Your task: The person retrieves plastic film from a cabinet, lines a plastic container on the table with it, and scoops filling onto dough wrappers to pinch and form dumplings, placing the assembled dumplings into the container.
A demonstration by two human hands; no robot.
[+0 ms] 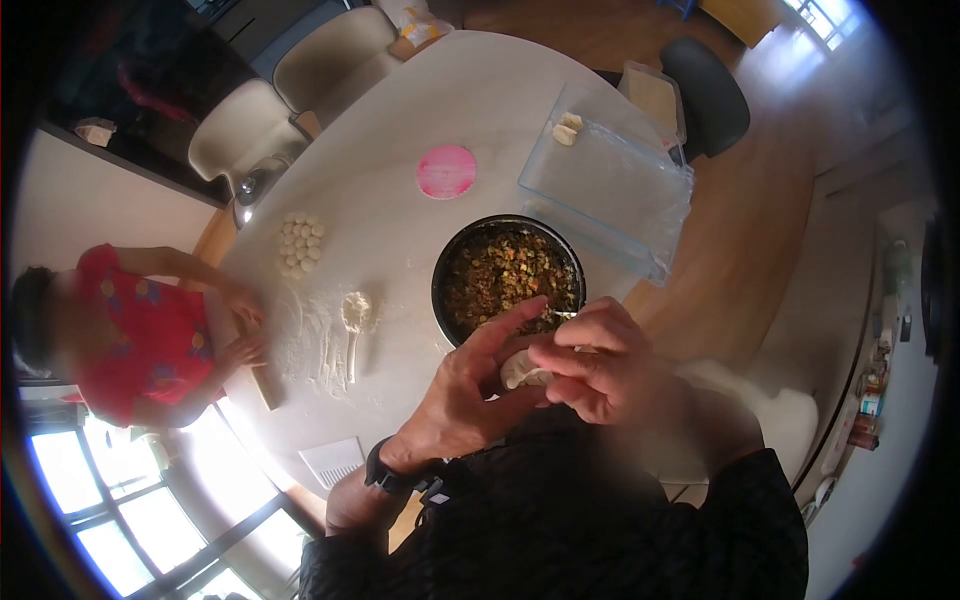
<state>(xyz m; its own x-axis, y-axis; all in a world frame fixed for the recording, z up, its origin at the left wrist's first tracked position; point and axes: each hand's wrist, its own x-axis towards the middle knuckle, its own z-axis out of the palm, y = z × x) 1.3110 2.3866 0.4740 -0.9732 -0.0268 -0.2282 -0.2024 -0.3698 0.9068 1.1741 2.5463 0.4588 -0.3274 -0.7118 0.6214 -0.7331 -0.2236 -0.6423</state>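
Between my two hands, over the near edge of a dark bowl of chopped filling [510, 268], is a pale dough dumpling [522, 371]. My left hand [462, 392] wraps round it from the left, thumb below and index finger above. The fingers of my right hand [598, 362] pinch its right edge. A spoon handle [563, 314] sticks out of the bowl just above my right hand. Part of the dumpling is hidden by my fingers.
Across the table [400, 130], a person in red [150, 330] holds a rolling pin [262, 385]. Dough balls [300, 245], a floury spoon [353, 315] and a pink disc [446, 172] lie left of the bowl. Shaped dumplings [567, 128] rest on a clear tray [610, 190].
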